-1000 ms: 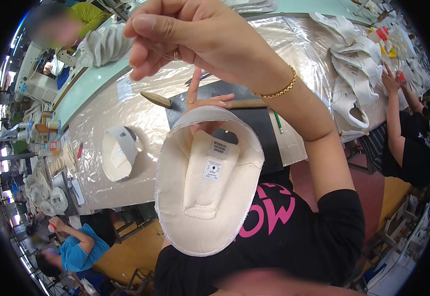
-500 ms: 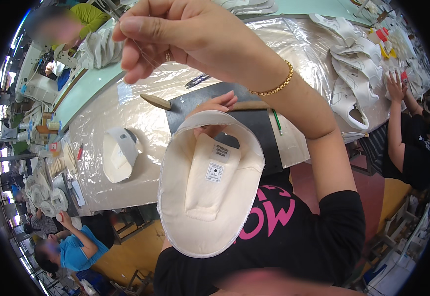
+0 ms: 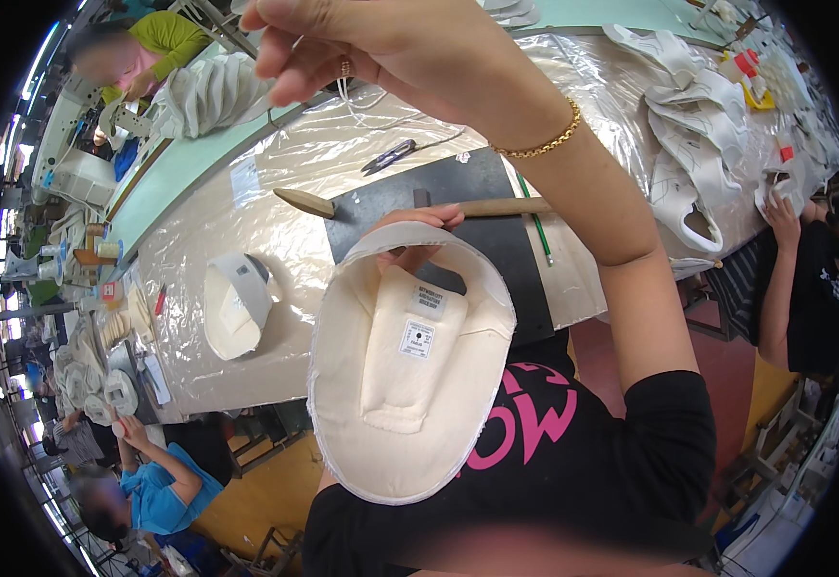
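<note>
On the left, a smaller cream upper (image 3: 235, 310) lies on the plastic-covered table (image 3: 189, 356), and to its right a pointed wooden tool (image 3: 305, 203) sits at the edge of the dark board (image 3: 371, 212). High at the far side, here's the right hand (image 3: 386, 43), fingers curled, their tips partly cut off; whether they pinch anything, I cannot tell! Dark snips (image 3: 389, 157) lie below it. Centre now: the left hand (image 3: 421, 213) pinches the far rim of the cream shoe upper (image 3: 405, 375), near the black shirt (image 3: 612, 452). Rightward, a green pencil (image 3: 539, 226), then piled white uppers (image 3: 694, 130), far right.
</note>
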Available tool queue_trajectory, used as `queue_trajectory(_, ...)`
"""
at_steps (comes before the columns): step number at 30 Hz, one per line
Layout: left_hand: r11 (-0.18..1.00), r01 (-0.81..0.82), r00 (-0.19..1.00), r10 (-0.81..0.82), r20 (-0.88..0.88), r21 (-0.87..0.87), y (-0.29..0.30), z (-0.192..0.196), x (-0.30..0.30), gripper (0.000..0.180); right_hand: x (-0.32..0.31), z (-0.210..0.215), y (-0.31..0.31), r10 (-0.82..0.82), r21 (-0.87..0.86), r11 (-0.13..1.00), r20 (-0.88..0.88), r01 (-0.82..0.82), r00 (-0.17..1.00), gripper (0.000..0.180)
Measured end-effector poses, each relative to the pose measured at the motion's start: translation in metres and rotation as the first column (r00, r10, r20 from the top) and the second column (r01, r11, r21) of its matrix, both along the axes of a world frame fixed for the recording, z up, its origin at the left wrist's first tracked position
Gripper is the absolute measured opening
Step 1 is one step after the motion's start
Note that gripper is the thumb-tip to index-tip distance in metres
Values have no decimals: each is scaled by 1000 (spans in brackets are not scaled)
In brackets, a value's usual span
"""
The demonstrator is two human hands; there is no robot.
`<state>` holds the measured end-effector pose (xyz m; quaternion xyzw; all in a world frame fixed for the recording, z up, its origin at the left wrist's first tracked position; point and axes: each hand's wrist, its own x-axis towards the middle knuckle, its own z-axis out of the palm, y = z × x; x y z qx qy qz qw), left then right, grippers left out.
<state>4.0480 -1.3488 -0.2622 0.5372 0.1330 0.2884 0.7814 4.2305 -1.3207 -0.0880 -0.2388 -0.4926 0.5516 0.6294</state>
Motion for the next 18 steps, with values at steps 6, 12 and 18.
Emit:
queue_trajectory(6, 972, -96, 989, 68, 133, 216, 8, -18, 9, 14, 22, -18, -9, -83, 14, 996, 50, 83, 995, 22)
queue_trajectory(12, 960, -279, 907, 273, -320, 29, -12, 7, -21, 20, 96, -25, -79, -470, 224, 866, 61, 447, 880, 17)
queue_trajectory(18, 803, -595, 657, 466, -593, -28, -52, 28, -39, 25, 80, -45, -137, -573, 264, 795, 30, 547, 819, 13)
